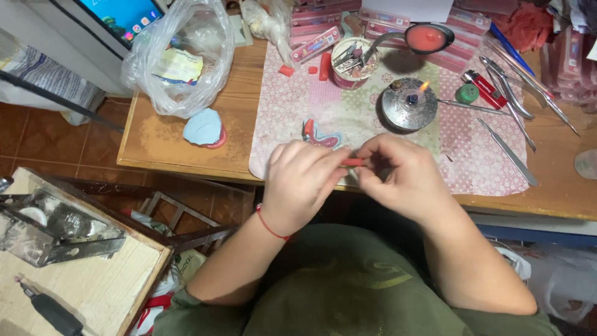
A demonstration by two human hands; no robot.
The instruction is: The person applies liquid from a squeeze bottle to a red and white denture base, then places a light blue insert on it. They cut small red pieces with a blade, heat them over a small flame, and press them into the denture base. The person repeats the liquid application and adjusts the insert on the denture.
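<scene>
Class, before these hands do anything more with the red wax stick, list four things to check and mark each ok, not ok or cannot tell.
1. Red wax stick gripped by both the left hand and the right hand: ok.
2. Burner flame lit: ok.
3. Hands apart from the flame: ok.
4. Blue-and-red dental cast lying on the patterned mat, just beyond the hands: ok.
5. Wax softness: cannot tell.

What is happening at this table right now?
A person sits at a wooden table and holds a small red stick between both hands, left hand and right hand, above a pink patterned mat. Behind the hands lies a blue and red dental model. A small burner is lit, with metal tools to its right.
</scene>
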